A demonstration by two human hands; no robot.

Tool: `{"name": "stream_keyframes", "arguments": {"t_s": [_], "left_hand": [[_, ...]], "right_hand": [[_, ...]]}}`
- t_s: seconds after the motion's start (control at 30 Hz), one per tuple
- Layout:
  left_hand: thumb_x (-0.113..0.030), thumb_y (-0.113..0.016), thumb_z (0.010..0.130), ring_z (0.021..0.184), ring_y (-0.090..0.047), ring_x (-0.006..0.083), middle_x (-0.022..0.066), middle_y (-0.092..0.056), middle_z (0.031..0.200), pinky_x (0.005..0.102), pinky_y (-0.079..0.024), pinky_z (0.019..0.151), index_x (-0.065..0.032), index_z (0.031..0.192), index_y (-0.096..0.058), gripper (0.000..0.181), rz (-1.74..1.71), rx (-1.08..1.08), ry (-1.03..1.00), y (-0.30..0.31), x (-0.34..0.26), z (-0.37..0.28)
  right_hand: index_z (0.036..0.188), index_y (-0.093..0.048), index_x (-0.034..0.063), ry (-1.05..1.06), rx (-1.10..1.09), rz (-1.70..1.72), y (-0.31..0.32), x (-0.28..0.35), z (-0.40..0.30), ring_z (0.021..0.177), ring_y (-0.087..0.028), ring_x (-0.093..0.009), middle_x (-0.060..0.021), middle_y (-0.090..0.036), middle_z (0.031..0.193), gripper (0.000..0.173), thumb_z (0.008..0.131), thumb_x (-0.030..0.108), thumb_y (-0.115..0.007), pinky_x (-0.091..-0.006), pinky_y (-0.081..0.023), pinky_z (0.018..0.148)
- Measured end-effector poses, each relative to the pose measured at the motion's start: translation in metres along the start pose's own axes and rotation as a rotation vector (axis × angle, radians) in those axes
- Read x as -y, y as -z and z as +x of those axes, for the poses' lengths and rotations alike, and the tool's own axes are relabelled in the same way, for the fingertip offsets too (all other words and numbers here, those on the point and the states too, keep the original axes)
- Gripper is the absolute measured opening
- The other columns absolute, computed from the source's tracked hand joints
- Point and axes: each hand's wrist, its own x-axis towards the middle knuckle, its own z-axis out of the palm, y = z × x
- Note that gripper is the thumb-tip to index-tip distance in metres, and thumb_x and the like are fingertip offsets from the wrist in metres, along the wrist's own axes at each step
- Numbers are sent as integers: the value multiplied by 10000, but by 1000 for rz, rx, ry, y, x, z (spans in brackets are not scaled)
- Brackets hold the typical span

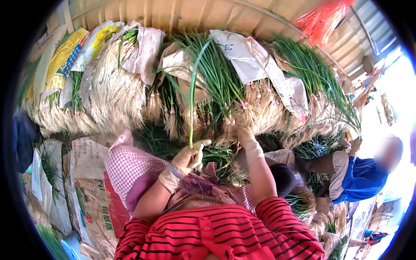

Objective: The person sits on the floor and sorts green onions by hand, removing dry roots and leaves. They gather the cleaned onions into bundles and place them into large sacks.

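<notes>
My left hand (188, 159), in a pale glove with a grey band at the wrist, is closed on the lower end of a long green leaf (193, 107) that stands up from the fingers. My right hand (243, 135), also gloved, reaches to the front of the heap, at the pale roots and bulbs of a bunch of green plants with small bulbs (216, 71). Its fingertips are partly hidden among the roots, so I cannot tell whether they grip anything. Loose green leaves (221, 159) lie over my lap between the hands.
Root-fringed bunches (113, 87) line the wall, partly under sacks (240, 58). A checked cloth (133, 165) covers my knees. At the right, a person in blue (364, 178) holds green plants. Printed sacks (94, 188) lie at the left, and a red plastic bundle (323, 22) hangs above.
</notes>
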Motion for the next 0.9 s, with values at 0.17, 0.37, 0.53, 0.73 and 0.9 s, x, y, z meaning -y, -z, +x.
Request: {"name": "stream_keyframes", "arguments": {"t_s": [0.17, 0.37, 0.53, 0.73, 0.9], "left_hand": [[-331, -401, 892, 302, -326, 100, 33, -483, 490, 255, -363, 439, -19, 1147, -481, 410, 54, 135, -34, -3, -15, -7], [-284, -475, 869, 457, -514, 112, 68, -604, 683, 262, -473, 498, 12, 1067, -527, 359, 231, -344, -90, -8, -22, -1], [-185, -483, 871, 656, -593, 161, 79, -605, 858, 254, -482, 545, 15, 975, -557, 237, 295, -399, -122, -13, -5, 21], [-219, -470, 877, 580, -577, 165, 71, -563, 683, 257, -454, 441, 5, 879, -542, 235, 20, -353, -90, 2, 6, -15], [-285, -518, 847, 510, -503, 113, 55, -542, 630, 179, -373, 373, -38, 752, -551, 267, 198, -453, -160, -15, 1, -35]], "right_hand": [[994, -590, 48, 152, 100, 90, -11, 103, -45, 861, -560, -155, -69, -600, 985, 219, 790, 124, -573, -267, -439, 772], [1044, -566, 76, 238, -43, -224, -8, 64, -62, 519, -464, -43, -22, -590, 749, 222, 828, 113, -536, -182, -364, 437], [1023, -561, 88, 836, 188, -488, -72, -23, -91, 593, -511, -77, -48, -580, 942, 290, 773, -56, -527, -185, -446, 493], [1304, -270, 57, 398, 517, 152, -84, 4, -59, 789, -504, -119, -91, -404, 1201, 632, 769, 79, -605, -268, -451, 730], [965, -564, 73, 582, 532, -859, -76, -61, -46, 701, -539, -148, -39, -576, 835, 210, 762, 29, -591, -273, -456, 654]]}}
